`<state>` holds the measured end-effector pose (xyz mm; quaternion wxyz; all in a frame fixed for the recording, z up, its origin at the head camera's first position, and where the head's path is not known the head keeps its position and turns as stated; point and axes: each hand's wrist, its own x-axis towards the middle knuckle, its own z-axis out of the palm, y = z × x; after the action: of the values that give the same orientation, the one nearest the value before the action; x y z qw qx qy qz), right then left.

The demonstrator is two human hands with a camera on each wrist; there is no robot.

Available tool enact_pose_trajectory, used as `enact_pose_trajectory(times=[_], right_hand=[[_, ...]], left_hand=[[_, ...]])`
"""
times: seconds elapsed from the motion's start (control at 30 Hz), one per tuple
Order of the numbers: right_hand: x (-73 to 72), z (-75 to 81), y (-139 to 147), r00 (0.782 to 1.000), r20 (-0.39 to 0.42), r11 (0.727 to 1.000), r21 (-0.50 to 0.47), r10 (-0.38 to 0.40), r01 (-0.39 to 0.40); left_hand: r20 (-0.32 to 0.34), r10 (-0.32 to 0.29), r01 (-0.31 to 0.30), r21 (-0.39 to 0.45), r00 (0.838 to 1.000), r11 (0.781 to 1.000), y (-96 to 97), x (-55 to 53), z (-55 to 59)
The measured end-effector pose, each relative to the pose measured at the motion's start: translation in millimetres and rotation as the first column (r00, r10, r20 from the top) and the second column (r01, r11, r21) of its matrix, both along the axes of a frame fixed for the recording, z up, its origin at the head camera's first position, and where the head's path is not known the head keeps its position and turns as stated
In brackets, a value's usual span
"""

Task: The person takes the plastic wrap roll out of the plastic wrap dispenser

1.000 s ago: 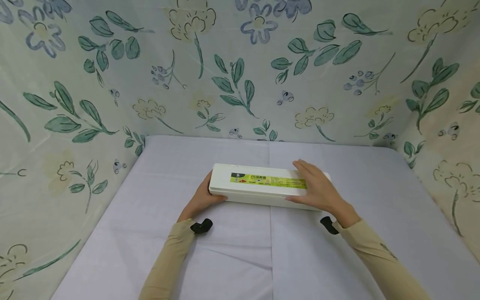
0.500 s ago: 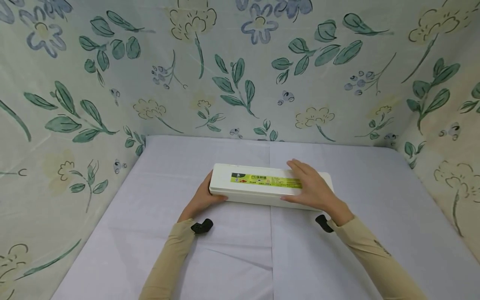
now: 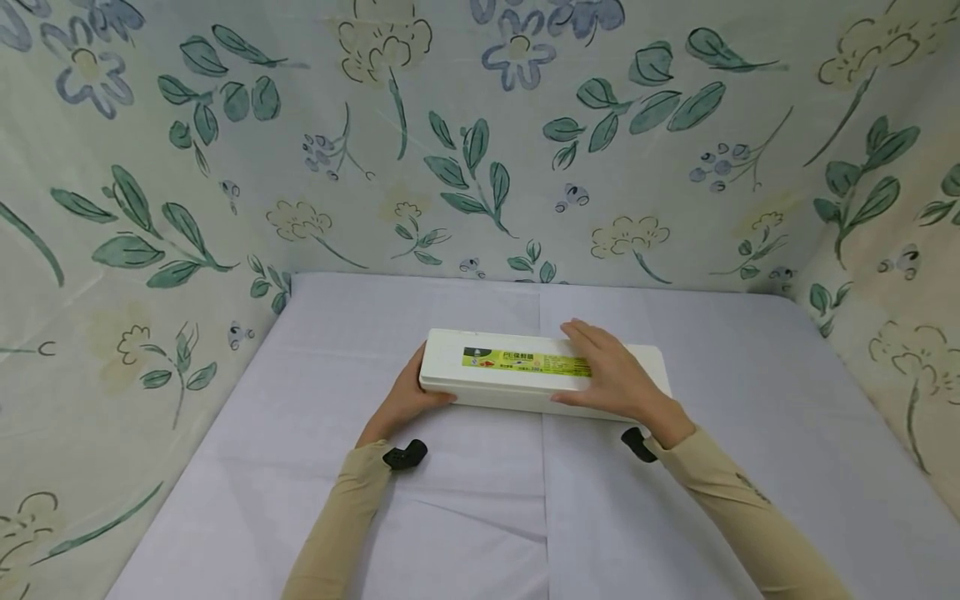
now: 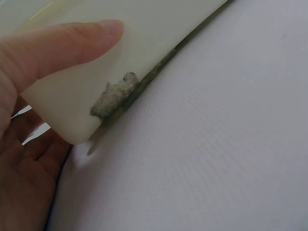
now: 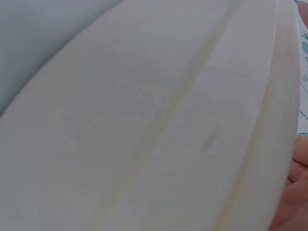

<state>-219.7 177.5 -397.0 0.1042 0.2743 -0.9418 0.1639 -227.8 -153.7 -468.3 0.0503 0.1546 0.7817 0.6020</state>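
My left hand (image 3: 405, 404) gripped one end of the white box (image 3: 517, 383), my right hand (image 3: 624, 382) its width; it seemed stiff, best held endwise.

One box (image 3: 501, 392); one label (image 3: 525, 362); two hands (image 3: 401, 402) (image 3: 621, 377); two sleeves (image 3: 341, 512) (image 3: 738, 508)

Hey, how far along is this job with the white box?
Seemingly done: the white box lies label-up, both hands on it. In progress: the left hand grips its left end; the right hand lies across its top, partly covering the label. Probably left: letting go, since neither hand is off the box.
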Motion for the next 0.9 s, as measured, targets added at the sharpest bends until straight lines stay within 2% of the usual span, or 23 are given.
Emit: enact_pose_trajectory(times=[0.6, 0.73, 0.8, 0.9], right_hand=[[-4.5, -2.8, -17.8, 0.997, 0.066, 0.999, 0.023, 0.044, -0.046], [-7.2, -7.2, -21.5, 0.997, 0.053, 0.997, 0.038, 0.060, -0.062], [-8.2, -8.6, -23.3, 0.997, 0.038, 0.996, 0.049, 0.067, -0.069], [-9.0, -9.7, -26.3, 0.997, 0.025, 0.995, 0.064, 0.079, -0.080]], left_hand=[[0.013, -0.007, 0.007, 0.030, 1.000, 1.000, -1.1, 0.9, 0.9], [0.010, -0.008, 0.008, 0.022, 1.000, 1.000, -1.5, 0.4, 0.6], [0.001, -0.010, 0.009, 0.014, 1.000, 1.000, -1.8, -1.0, -1.5], [-0.015, -0.007, 0.007, 0.019, 1.000, 1.000, -3.0, -7.2, -12.9]])
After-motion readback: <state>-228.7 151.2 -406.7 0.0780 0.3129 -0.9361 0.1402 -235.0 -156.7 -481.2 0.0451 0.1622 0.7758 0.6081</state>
